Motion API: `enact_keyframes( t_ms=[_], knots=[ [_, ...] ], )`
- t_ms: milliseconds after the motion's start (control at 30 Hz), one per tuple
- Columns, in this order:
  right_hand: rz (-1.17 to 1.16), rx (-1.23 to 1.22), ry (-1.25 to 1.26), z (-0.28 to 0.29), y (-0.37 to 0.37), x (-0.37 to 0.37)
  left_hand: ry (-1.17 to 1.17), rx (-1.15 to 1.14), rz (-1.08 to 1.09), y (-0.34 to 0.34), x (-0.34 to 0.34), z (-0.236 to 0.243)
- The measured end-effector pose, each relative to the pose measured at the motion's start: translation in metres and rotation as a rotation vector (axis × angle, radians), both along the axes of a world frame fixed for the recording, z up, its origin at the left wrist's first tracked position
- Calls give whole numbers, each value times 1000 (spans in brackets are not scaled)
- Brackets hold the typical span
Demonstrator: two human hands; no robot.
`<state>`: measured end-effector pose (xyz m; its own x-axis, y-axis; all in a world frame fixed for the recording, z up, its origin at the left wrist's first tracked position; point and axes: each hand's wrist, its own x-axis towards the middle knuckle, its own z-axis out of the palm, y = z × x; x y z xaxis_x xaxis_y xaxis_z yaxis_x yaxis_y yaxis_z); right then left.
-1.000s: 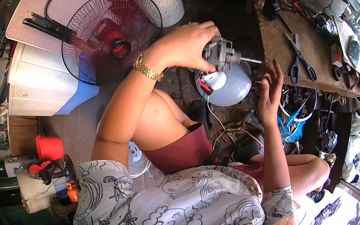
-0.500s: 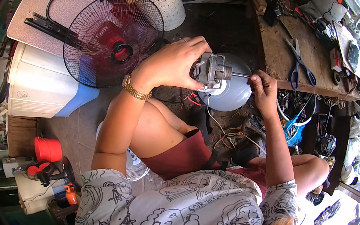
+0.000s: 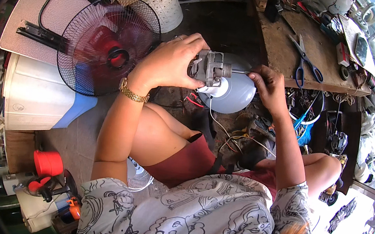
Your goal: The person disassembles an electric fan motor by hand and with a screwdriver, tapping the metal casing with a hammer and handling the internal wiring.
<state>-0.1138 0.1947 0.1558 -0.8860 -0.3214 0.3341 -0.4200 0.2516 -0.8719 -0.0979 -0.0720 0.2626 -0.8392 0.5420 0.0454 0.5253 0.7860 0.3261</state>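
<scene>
A grey metal fan motor is held up in front of me, its thin shaft pointing right. My left hand is closed around the motor's left side, thumb below and fingers above. At the far end of the shaft, my right hand pinches it between thumb and curled fingers. Behind and below the motor is a pale grey round fan base with a white neck, partly hidden by the motor. A white cord hangs down from that neck toward the floor.
Left of my hands stands a fan with a black wire guard and red hub. A wooden workbench at the upper right bears blue-handled scissors and tools. Loose wires lie near my feet. A red bucket is at lower left.
The whole view has shifted slightly, so most things sit further left. My right hand has rolled at the shaft end, its fingers curled more. The left hand keeps its hold on the motor.
</scene>
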Motion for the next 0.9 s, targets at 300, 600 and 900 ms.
enact_keyframes(
  t_ms=[300,600,900],
  knots=[
    [-19,6,38,-2,4,-11,34,-57,69,8,-7,0],
    [8,-12,105,-6,1,-27,44,-16,32,2,-22,-8],
    [-212,241,275,-1,26,-46,41,-6,7,6,-71,-22]
  ],
)
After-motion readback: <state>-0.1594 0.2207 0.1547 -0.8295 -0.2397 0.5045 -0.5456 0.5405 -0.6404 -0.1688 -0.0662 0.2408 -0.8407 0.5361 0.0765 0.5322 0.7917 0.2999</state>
